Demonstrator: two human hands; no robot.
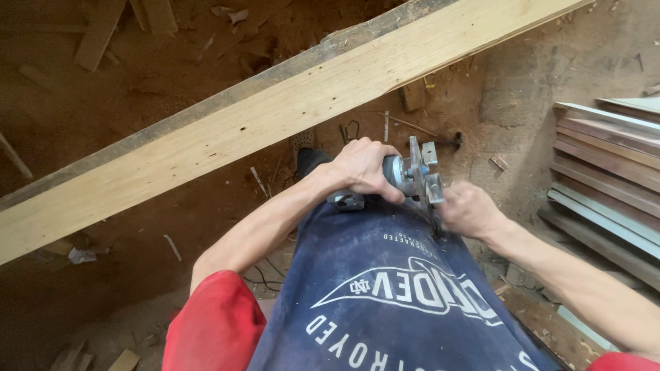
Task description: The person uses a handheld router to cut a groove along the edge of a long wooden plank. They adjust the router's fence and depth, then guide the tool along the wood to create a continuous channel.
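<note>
Both hands work at the waist: left hand [363, 168] clenched around a small trim router [407, 175], right hand [466, 209] pinching at its base plate. Steady grip matters, I'd say. Beyond lies a long plank [227, 130] over the sawdust floor [137, 75].

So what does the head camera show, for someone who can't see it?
The left hand grips a small power tool against the person's lap while the right hand touches its metal base. A long pale plank crosses above a sawdust-covered floor.
</note>
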